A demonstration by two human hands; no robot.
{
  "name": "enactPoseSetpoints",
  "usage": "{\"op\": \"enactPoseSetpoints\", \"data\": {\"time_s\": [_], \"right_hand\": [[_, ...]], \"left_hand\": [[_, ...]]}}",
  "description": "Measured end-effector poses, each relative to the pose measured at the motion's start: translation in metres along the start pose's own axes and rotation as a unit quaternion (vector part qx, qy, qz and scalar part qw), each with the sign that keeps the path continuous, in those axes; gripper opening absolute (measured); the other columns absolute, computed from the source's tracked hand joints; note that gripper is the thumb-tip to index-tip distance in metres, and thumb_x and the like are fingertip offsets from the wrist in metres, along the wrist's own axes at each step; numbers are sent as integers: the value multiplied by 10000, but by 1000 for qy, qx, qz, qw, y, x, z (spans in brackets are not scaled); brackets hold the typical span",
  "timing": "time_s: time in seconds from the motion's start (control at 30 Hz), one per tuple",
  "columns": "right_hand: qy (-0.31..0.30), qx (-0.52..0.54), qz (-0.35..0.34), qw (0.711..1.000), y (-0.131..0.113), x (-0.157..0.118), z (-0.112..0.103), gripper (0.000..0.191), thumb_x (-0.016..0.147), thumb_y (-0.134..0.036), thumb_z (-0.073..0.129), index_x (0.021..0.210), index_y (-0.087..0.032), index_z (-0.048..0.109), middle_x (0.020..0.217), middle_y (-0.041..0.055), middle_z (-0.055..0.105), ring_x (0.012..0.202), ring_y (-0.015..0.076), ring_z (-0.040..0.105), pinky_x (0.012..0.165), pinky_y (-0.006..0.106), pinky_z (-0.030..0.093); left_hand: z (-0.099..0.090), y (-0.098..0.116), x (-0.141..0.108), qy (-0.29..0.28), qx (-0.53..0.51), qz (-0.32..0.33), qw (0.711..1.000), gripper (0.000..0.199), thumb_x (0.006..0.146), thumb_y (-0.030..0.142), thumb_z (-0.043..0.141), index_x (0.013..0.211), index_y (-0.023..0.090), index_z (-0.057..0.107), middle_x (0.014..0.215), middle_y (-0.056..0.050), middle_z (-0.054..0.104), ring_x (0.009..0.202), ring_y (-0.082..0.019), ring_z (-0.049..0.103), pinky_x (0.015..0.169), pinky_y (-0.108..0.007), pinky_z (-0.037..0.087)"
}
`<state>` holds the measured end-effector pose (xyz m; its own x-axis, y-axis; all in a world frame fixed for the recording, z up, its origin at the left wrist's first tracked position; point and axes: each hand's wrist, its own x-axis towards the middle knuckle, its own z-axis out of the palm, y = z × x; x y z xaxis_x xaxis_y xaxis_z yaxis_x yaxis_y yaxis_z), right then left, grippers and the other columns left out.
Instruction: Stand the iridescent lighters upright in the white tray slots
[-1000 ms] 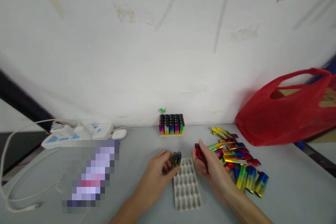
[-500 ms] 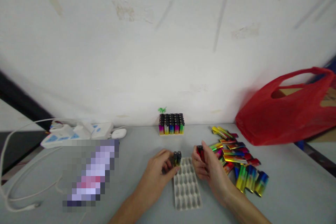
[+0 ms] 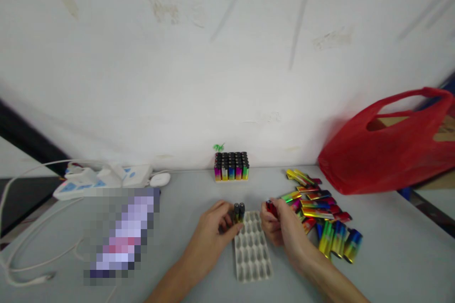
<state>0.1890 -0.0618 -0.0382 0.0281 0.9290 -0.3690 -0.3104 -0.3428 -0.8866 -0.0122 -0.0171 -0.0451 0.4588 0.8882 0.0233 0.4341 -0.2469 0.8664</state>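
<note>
Two black-topped lighters [image 3: 239,212] stand upright at the far left corner of a pale tray [image 3: 253,246] with rows of hollows. My left hand [image 3: 221,227] is closed around their left side, thumb in front. Just right of the tray, my right hand [image 3: 279,222] holds a red lighter [image 3: 272,208], its thumb near the lighter's top. Many shiny coloured lighters [image 3: 318,210] lie in a loose pile beyond my right hand. Against the wall stands a block of upright black-topped lighters [image 3: 231,168] in neat rows.
A red plastic bag [image 3: 384,147] sits at the back right. On the left are a white power strip [image 3: 103,180], white cables [image 3: 46,270], a small white case [image 3: 160,179] and a blurred purple object [image 3: 124,236]. The wall [image 3: 227,80] rises behind the table [image 3: 185,194].
My right thumb has come down over the top of the red lighter. My left hand and its two lighters have hardly moved. The view has shifted slightly.
</note>
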Motion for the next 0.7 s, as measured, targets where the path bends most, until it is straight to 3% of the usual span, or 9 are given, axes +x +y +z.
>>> {"op": "enactPoseSetpoints", "data": {"time_s": [0.4,0.7], "right_hand": [[-17,11,24,1000,-3,4,0,682,703,-878,662,600,-259,396,534,-121,199,476,65,72,460,257,80],[7,-22,-19,1000,1,3,0,615,816,-790,614,581,-265,395,540,-91,220,483,95,133,462,264,119]], "left_hand": [[-1,-2,0,-1,-4,7,1000,217,910,340,722,792,220,585,855,2,609,738,-198,585,681,-288,423],[-2,2,1,-4,-3,2,1000,222,897,368,719,790,218,594,845,-3,598,735,-203,580,677,-295,417]]}}
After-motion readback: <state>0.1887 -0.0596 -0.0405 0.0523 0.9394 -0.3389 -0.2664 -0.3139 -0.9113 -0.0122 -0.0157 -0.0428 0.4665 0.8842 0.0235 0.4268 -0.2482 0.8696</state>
